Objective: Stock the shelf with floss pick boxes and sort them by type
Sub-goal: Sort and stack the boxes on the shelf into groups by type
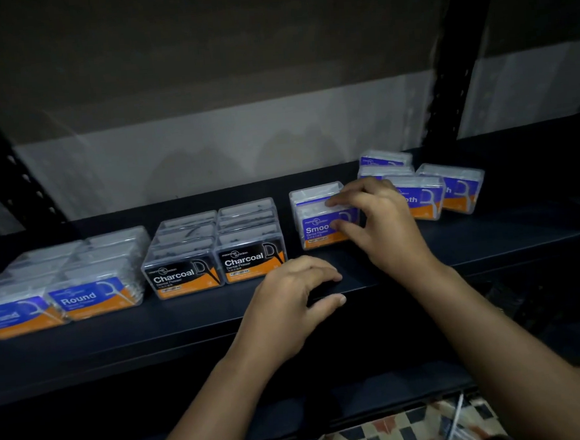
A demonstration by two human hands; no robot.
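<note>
On the dark metal shelf (186, 330), clear plastic Round boxes (91, 288) sit far left, black-labelled Charcoal boxes (215, 252) in the middle, loose blue-and-orange Smooth boxes (451, 188) far right. The right hand (381, 220) pinches one blue Smooth box (319, 221) between curled fingers and thumb. The left hand (294, 298) rests on the shelf's near edge, fingers loosely curled, holding nothing.

Dim storeroom | dark metal shelf (118, 338) with perforated black uprights (450, 71) | grey wall (208, 150) behind, darker across its upper part | checkered tile floor (382, 433) below the shelf's front edge
</note>
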